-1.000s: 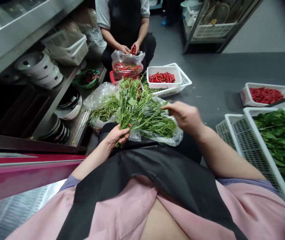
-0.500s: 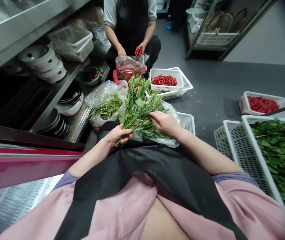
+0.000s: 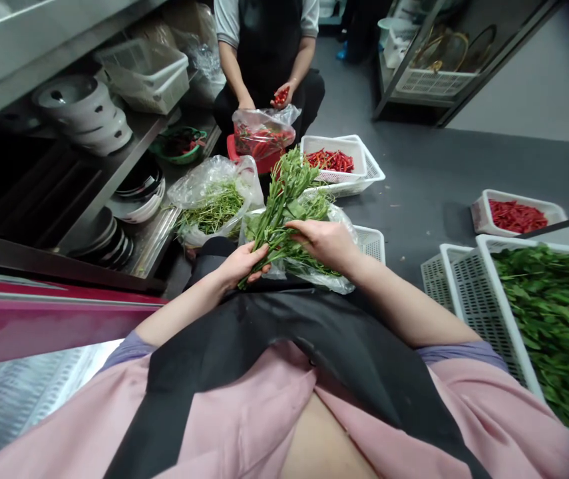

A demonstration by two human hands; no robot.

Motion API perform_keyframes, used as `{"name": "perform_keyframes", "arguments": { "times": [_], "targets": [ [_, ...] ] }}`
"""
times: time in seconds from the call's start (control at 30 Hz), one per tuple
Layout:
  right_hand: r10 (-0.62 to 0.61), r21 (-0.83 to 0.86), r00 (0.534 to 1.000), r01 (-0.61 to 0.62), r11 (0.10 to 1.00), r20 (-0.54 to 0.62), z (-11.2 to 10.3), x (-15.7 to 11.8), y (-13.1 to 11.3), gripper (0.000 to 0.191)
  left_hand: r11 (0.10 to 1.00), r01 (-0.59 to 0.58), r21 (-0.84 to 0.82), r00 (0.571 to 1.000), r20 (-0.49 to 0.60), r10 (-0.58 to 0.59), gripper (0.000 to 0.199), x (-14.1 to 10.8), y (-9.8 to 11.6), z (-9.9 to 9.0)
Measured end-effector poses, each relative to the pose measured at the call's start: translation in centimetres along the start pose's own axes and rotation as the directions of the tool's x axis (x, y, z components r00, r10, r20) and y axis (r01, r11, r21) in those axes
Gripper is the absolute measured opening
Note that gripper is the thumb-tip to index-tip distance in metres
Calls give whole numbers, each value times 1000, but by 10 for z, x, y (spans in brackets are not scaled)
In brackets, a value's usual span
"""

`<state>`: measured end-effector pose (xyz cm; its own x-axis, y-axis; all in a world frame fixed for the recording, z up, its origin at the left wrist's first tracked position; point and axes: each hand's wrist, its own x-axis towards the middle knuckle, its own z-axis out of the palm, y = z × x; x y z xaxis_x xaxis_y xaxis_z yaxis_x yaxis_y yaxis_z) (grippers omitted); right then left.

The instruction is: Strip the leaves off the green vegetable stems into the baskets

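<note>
Bunch of leafy green stems (image 3: 284, 206) at 12 o'clock above the lap, long, thin, ragged-leaved. Left hand (image 3: 241, 265) closed around lower stalks; right hand (image 3: 321, 243) in narrow pinch across the middle.

Left hand (image 3: 241, 265) ahead of torso (image 3: 309, 426), slightly left of its midline, palm up, fingers (image 3: 257, 256) curled inward. Right hand (image 3: 325, 245) ahead of torso, right of midline, palm down, fingers (image 3: 298, 229) extended toward left hand, close but not touching it. Both forearms bare, angled inward from torso; left forearm (image 3: 184, 306) and right forearm (image 3: 404, 299) form 1 shallow V, wrists bent slightly.
</note>
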<state>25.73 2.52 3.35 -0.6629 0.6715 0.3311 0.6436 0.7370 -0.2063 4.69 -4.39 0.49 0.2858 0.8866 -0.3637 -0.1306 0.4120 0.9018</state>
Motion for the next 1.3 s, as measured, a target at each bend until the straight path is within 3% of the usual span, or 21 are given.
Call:
{"name": "perform_keyframes", "arguments": {
  "times": [0.1, 0.27, 0.37, 0.6, 0.8, 0.97, 1.07, 1.17, 1.23, 1.3],
  "targets": [
    [-26, -152, 997, 37, 988, 72, 13, 4, -10, 30, 1000, -12, 7, 1000, -24, 13, 49, 1, 0, 1],
    [-109, -189, 992, 96, 977, -59, 27, -11, -10, 33, 998, -60, -17, 993, -102, 58, 46, 2, 0, -1],
    [-33, -102, 995, 24, 994, -91, 30, -22, -13, 31, 996, -72, -46, 990, -128, 65, 47, 3, -2, -2],
    [151, 87, 987, -155, 984, 59, 22, -25, -22, 26, 997, -76, -29, 987, -141, 71, 46, 5, -6, -1],
    [185, 118, 983, -182, 976, -9, 14, -17, -17, 28, 996, -86, 18, 987, -135, 88, 45, 4, -3, 2],
    [274, 459, 962, -243, 855, -2, 5, -9, -7, 27, 996, -75, -45, 994, -85, 71, 50, 4, -4, -1],
    [339, 513, 938, -259, 818, -67, -10, -4, -1, 31, 997, -73, -36, 995, -75, 70, 51, 3, -6, -2],
    [243, 341, 964, -193, 920, -110, -24, 2, -3, 30, 997, -73, -5, 995, -71, 73, 49, 3, -7, 0],
    [71, 153, 997, -70, 986, 1, -27, 10, -10, 28, 997, -77, 14, 994, -74, 78, 47, 4, -7, 2],
    [-68, 0, 982, 69, 998, 174, -22, 20, -18, 26, 997, -75, 25, 993, -86, 76, 46, 4, -7, 5]
  ]
}}
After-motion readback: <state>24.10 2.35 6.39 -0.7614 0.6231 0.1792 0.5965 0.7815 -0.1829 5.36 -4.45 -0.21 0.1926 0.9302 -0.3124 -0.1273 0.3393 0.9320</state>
